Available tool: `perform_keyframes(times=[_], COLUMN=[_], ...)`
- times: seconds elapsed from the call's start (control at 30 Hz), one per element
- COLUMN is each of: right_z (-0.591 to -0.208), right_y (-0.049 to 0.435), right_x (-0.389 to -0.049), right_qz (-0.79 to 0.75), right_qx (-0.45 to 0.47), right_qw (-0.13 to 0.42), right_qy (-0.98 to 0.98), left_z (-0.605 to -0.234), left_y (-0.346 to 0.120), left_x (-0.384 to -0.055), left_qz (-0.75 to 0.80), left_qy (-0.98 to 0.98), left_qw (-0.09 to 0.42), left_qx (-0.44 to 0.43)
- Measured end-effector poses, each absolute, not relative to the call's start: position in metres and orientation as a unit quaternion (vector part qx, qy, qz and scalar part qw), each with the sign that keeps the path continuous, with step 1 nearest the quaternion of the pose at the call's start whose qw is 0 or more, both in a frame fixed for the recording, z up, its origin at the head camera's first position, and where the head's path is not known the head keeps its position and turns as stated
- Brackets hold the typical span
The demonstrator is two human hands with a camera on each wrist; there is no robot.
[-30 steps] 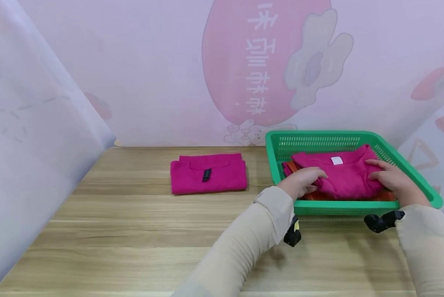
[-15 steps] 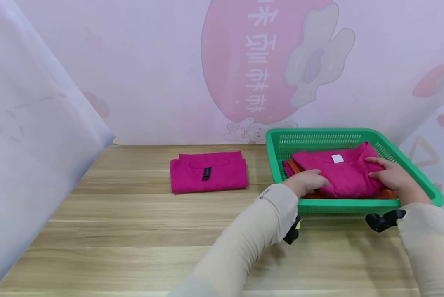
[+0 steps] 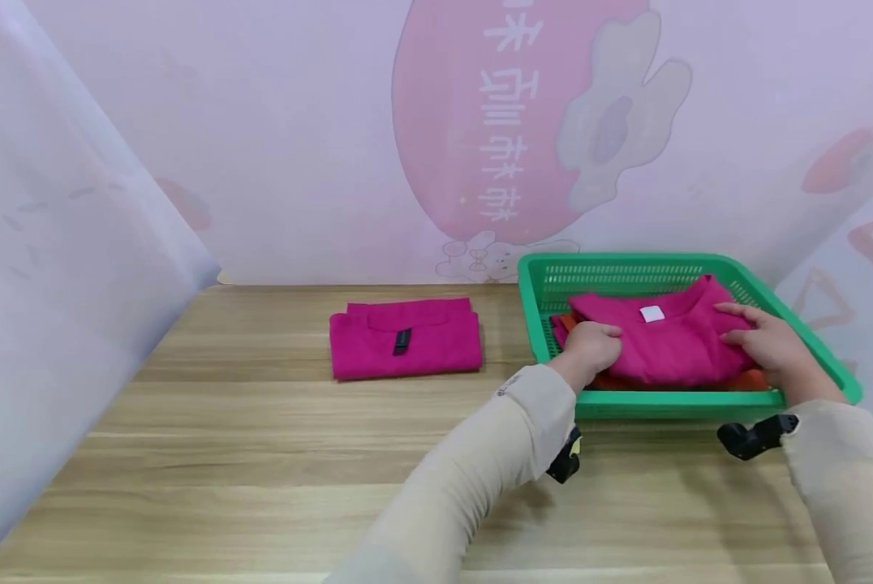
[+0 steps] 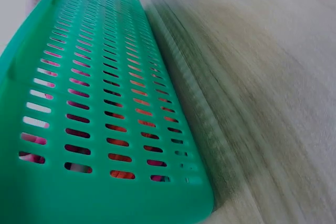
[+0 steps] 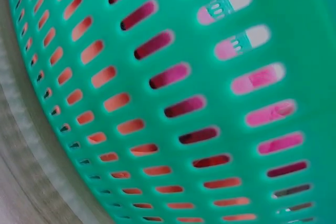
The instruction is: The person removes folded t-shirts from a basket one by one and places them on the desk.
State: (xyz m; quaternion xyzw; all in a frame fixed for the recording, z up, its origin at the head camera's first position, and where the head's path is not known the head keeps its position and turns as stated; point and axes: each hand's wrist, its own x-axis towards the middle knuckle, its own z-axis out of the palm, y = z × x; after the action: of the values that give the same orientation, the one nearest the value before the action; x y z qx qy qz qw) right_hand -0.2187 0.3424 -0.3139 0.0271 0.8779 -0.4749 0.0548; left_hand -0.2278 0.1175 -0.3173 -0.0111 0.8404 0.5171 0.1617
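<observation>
Our left hand (image 3: 592, 347) shifts left to the edge of the white-tagged shirt (image 3: 668, 347), grip unclear; with our right hand (image 3: 775, 347) loosely open on it, we should smooth gently.

Your head cam's bright & evenly lit, fairly sharp; soft shadows fall on the table (image 3: 261, 454) by yr sleeves (image 3: 473, 478), backdrop (image 3: 298, 122) looks washed-out. L wrist cam's dimmer, basket (image 4: 31, 192) clearer than the hazy tabletop. R wrist pic's soft, esp. table at lower L.

A pale pink backdrop (image 3: 298, 146) (printed with characters (image 3: 505, 85)) rises behind the wood-grain table (image 3: 261, 454).
</observation>
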Motion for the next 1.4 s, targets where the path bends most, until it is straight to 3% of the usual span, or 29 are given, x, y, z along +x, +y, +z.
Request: perform_keyframes(times=[0.27, 0.57, 1.13, 1.4], right_z=[-0.297, -0.279, -0.268, -0.267], right_y=[0.333, 0.293, 0.201, 0.163], right_x=[-0.215, -0.201, -0.194, -0.200], right_qz=[-0.489, -0.496, -0.579, -0.628], right_qx=[0.015, 0.040, 0.004, -0.027], right_qw=[0.050, -0.028, -0.066, -0.052], right_qy=[0.871, 0.867, 0.813, 0.776], left_z=[-0.305, -0.288, -0.274, -0.273], left_y=[0.104, 0.057, -0.045, -0.081], left_x=[-0.224, -0.229, -0.226, -0.226], left_qz=[0.532, 0.566, 0.586, 0.641], left_qy=[0.843, 0.819, 0.805, 0.765], left_qw=[0.086, 0.072, 0.052, 0.046], left_qx=[-0.002, 0.065, 0.075, 0.036])
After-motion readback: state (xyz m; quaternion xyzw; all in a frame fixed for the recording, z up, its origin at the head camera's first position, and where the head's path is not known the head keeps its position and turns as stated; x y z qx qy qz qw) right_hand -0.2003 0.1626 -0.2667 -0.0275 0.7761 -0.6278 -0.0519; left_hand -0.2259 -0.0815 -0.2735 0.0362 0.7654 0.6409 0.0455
